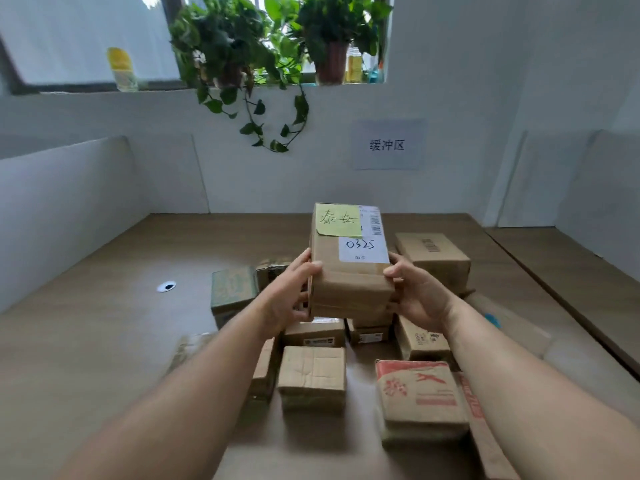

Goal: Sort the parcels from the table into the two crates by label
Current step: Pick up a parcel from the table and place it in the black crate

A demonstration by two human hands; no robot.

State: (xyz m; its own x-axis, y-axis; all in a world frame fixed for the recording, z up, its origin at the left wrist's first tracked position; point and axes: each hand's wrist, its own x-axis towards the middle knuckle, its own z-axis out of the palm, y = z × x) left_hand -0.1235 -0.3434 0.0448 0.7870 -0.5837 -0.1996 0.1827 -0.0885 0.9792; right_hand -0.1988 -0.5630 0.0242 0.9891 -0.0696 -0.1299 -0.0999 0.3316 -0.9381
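Observation:
I hold a brown cardboard parcel (349,282) up above the pile, its top tilted toward me. A yellow-green handwritten note and a white label reading 0325 are stuck on its top face. My left hand (291,296) grips its left side and my right hand (415,292) grips its right side, thumbs on top. Several other cardboard parcels lie on the wooden table (104,323) below, among them a plain brown one (311,375) and one with red print (419,396). No crate is in view.
A green-printed box (232,289) sits left of the pile, and a barcoded box (433,258) sits behind on the right. White partitions wall the table on the left and right. A paper sign (388,144) hangs on the back wall under potted plants (242,50).

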